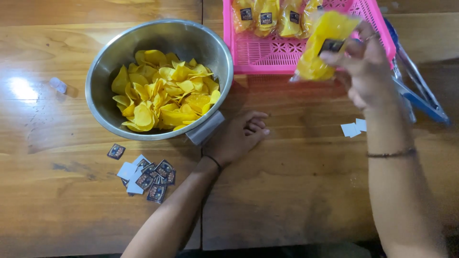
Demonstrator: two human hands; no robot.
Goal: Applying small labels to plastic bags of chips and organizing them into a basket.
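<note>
Right hand (366, 71): grips chip bag (322, 45) over pink basket (282, 55). Left hand (239, 136): loosely curled, empty, on table (296, 181) beside bowl (160, 79), labels (146, 177) close by.

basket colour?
Bright pink, a lattice plastic basket; the head view shows it at the top.

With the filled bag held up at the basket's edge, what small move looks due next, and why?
Probably lowering the bag of yellow chips into the pink basket. The right hand holds it at the basket's near right corner, already labelled, and similar bags lie along the far side with bare mesh in front. The left hand rests empty on the table.
</note>
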